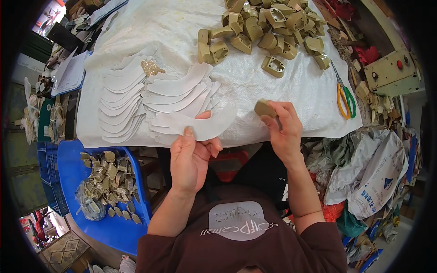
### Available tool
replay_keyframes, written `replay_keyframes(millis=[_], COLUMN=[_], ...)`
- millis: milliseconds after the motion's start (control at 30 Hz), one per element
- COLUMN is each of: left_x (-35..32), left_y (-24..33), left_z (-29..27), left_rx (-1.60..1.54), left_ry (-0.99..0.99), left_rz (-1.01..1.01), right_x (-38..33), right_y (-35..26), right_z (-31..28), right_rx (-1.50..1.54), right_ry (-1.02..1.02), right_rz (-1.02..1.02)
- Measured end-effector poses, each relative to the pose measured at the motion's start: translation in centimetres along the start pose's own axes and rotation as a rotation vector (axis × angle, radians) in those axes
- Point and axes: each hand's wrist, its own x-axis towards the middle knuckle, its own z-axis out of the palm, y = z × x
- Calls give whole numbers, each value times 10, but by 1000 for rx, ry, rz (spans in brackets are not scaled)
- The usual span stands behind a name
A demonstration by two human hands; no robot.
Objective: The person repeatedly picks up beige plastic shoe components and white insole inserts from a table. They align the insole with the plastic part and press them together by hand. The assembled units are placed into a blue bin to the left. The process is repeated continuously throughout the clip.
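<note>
My left hand (191, 152) pinches a curved white cut piece (205, 125) at the table's near edge, thumb on top. My right hand (282, 129) grips a tan heel block (265, 108) just above the white table cover (282, 82). To the left lie two fanned stacks of the same white curved pieces (136, 98), with a small gold glitter piece (151, 68) on top. A heap of tan heel blocks (268, 27) sits at the far side of the table.
Scissors with orange and green handles (344, 98) lie at the table's right edge. A blue seat (98, 191) at lower left holds glittery gold covered heels. White bags (378, 173) and scraps crowd the right; a cream switch box (392, 70) stands far right.
</note>
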Motion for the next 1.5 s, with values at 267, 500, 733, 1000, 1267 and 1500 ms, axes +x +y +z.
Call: replay_keyframes(millis=[267,500,733,1000,1267,1500], left_x=[-10,-13,-16,-22,-15,-18], left_y=[-17,-13,-13,-11,4,13], left_z=[25,31,34,35,21,35], left_rx=[70,63,95,410,801,911], left_ry=[141,-36,-19,34,125,49], left_rz=[46,40,64,130,354,418], right_x=[-1,-2,-1,3,4,-2], right_y=[-55,-53,-53,-55,-49,-41], right_z=[9,22,22,23,16,9], right_rx=[583,402,370,31,-81,-422], right_ry=[94,200,207,268,146,-279], right_rz=[-287,-415,-396,-455,-432,-270])
